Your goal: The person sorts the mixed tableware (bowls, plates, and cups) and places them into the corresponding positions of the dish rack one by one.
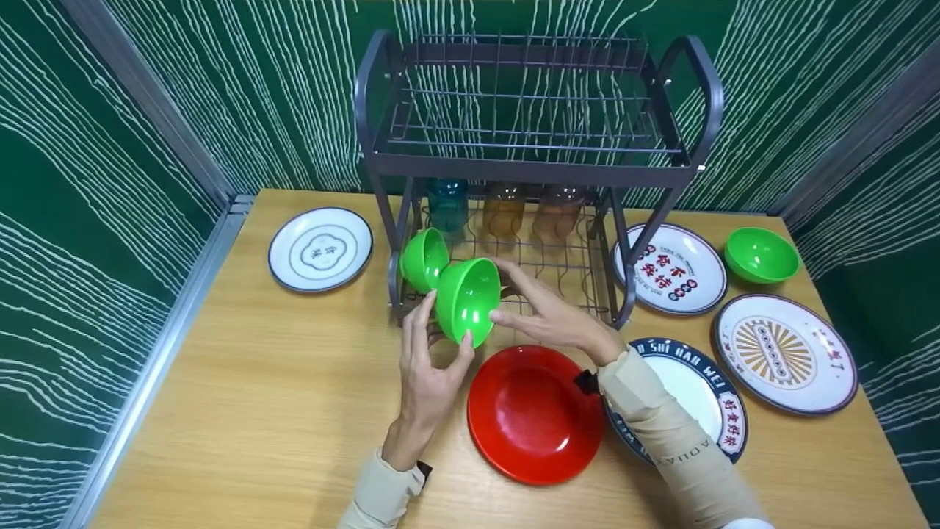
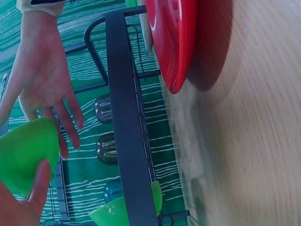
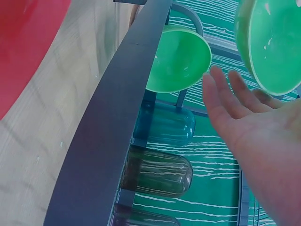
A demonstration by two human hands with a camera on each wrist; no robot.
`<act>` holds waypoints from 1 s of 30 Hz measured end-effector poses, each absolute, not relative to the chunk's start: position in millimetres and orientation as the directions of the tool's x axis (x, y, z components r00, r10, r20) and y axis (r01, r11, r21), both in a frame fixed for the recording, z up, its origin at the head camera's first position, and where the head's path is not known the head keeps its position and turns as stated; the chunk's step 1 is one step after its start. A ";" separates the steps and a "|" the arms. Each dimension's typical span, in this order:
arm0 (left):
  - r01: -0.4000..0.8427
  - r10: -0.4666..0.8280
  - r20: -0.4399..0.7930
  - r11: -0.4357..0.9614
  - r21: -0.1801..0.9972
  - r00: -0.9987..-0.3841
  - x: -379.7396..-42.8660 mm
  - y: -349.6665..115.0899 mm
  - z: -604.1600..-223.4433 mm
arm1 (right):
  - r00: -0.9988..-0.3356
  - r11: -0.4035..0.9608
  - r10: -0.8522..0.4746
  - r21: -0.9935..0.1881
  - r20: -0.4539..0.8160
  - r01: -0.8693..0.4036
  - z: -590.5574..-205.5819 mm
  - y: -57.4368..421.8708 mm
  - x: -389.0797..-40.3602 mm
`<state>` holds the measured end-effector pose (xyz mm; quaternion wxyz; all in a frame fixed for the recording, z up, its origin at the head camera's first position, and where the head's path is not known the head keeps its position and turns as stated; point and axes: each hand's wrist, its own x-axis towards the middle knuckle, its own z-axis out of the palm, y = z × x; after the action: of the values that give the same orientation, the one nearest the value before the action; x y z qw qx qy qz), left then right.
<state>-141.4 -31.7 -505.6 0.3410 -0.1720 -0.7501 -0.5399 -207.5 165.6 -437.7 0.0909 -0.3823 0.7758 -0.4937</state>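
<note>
"While the left hand (image 1: 427,378) pinches the green bowl (image 1: 470,303) by the rack (image 1: 532,170), what of the right hand (image 1: 554,320)?"

"Fingers extended at the bowl's three o'clock; contact unclear. Red plate (image 1: 534,411) noted, five o'clock."

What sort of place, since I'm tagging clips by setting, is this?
Probably a staged booth, not a working kitchen: patterned green walls close in three sides of a wooden table holding a dish rack.
</note>
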 end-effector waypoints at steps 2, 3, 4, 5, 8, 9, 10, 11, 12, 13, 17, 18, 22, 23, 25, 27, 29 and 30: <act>0.625 -0.095 0.698 0.372 0.686 -0.710 -141.8 -30.7 -505.6 | -0.698 0.238 -0.675 -0.825 0.239 -0.512 -445.0 167.5 -210.3; 0.624 -0.088 0.699 0.384 0.681 -0.709 -141.9 -30.2 -505.2 | -0.703 0.249 -0.669 -0.819 0.240 -0.517 -448.6 168.5 -211.9; 0.623 -0.080 0.703 0.402 0.671 -0.706 -141.9 -29.8 -504.8 | -0.707 0.259 -0.665 -0.813 0.242 -0.522 -451.9 169.7 -213.6; 0.622 -0.072 0.707 0.419 0.661 -0.703 -141.8 -29.5 -504.5 | -0.714 0.272 -0.657 -0.806 0.244 -0.526 -455.3 171.2 -215.1; 0.621 -0.051 0.722 0.471 0.627 -0.690 -141.1 -28.5 -503.4 | -0.729 0.303 -0.640 -0.793 0.241 -0.528 -460.7 174.8 -217.1; 0.622 -0.045 0.728 0.486 0.614 -0.684 -141.0 -28.2 -503.2 | -0.731 0.306 -0.638 -0.791 0.242 -0.530 -460.9 175.5 -216.7; 0.621 -0.040 0.734 0.503 0.601 -0.678 -140.8 -27.8 -502.9 | -0.731 0.307 -0.638 -0.792 0.241 -0.528 -461.0 176.1 -216.3; 0.621 -0.036 0.738 0.514 0.592 -0.674 -140.6 -27.4 -502.7 | -0.736 0.319 -0.635 -0.789 0.234 -0.525 -461.0 176.5 -215.6; 0.620 -0.033 0.741 0.524 0.584 -0.670 -140.5 -26.9 -502.4 | -0.738 0.323 -0.635 -0.790 0.227 -0.521 -460.5 176.6 -214.9; 0.621 -0.030 0.747 0.534 0.574 -0.665 -140.4 -26.4 -502.1 | -0.737 0.320 -0.639 -0.794 0.221 -0.516 -459.8 176.4 -214.1; 0.633 -0.004 0.770 0.566 0.528 -0.638 -140.3 -24.1 -501.0 | -0.737 0.309 -0.646 -0.813 0.201 -0.493 -449.4 174.3 -207.1; 0.636 0.004 0.777 0.576 0.513 -0.630 -140.3 -23.5 -500.7 | -0.735 0.295 -0.648 -0.823 0.201 -0.485 -445.1 173.6 -204.5; 0.641 0.028 0.804 0.621 0.452 -0.594 -140.2 -21.6 -500.0 | -0.728 0.251 -0.649 -0.841 0.220 -0.478 -431.8 171.6 -197.2; 0.639 0.033 0.809 0.632 0.438 -0.587 -140.1 -21.2 -499.7 | -0.730 0.249 -0.646 -0.843 0.222 -0.477 -432.3 171.9 -197.2; 0.637 0.045 0.816 0.650 0.414 -0.576 -139.9 -20.4 -499.5 | -0.733 0.250 -0.640 -0.839 0.231 -0.483 -438.3 173.1 -200.2; 0.637 0.058 0.820 0.661 0.396 -0.570 -139.9 -19.6 -499.2 | -0.742 0.262 -0.629 -0.837 0.229 -0.480 -445.5 174.5 -203.8; 0.635 0.074 0.825 0.677 0.371 -0.560 -139.9 -19.1 -498.6 | -0.755 0.274 -0.616 -0.837 0.226 -0.474 -453.7 176.5 -208.3; 0.633 0.082 0.827 0.687 0.357 -0.556 -140.2 -18.9 -498.7 | -0.757 0.270 -0.612 -0.839 0.229 -0.472 -455.5 177.0 -209.5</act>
<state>-140.2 -18.9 -498.7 0.4175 -0.2183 -0.8181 -0.3298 -209.5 177.0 -455.5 0.0702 -0.3413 0.7938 -0.4984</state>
